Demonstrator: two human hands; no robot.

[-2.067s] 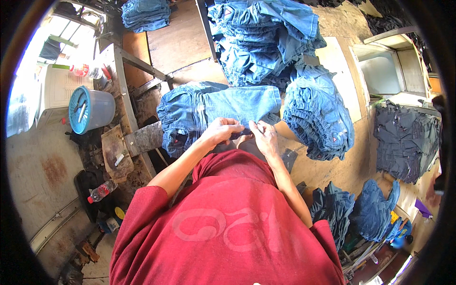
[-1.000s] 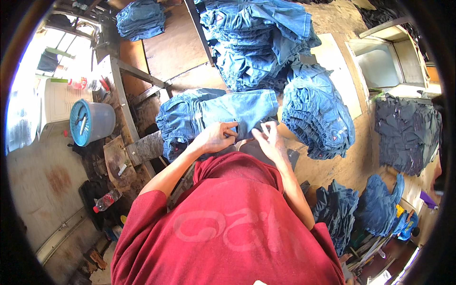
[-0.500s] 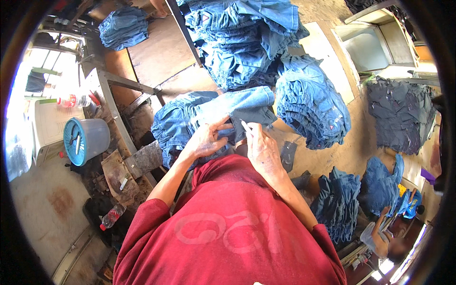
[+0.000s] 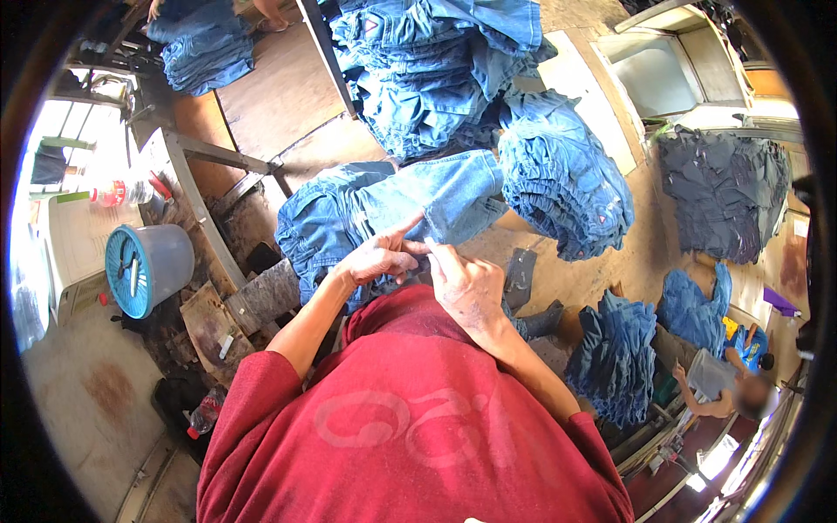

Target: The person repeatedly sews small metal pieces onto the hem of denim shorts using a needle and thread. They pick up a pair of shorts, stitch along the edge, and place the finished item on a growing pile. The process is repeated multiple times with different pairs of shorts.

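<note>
A pair of light-blue denim jeans point(image 4: 449, 187) lies just ahead of me, one leg stretched to the right and the darker bunched part point(image 4: 318, 222) to the left. My left hand point(image 4: 382, 260) is over its near edge, index finger stretched out and fingers apart, gripping nothing that I can see. Close against its fingertips, my right hand point(image 4: 471, 286) is closed in a pinch. A short white stick-like tool point(image 4: 427, 241) shows at its fingertips, mostly hidden by the fingers. Right of my right hand lies a small dark denim piece point(image 4: 520, 277).
Tall denim stacks stand ahead point(image 4: 427, 78) and to the right point(image 4: 562, 179). Dark garments point(image 4: 724, 196) and more jeans point(image 4: 613, 357) are farther right. A blue-rimmed bucket point(image 4: 179, 261) and bottle point(image 4: 207, 410) are at left. A co-worker point(image 4: 719, 383) is at lower right.
The dark grey fabric at the near edge of the jeans leg, under my fingers before, no longer shows there. My right hand has moved left and down, against my left fingertips.
</note>
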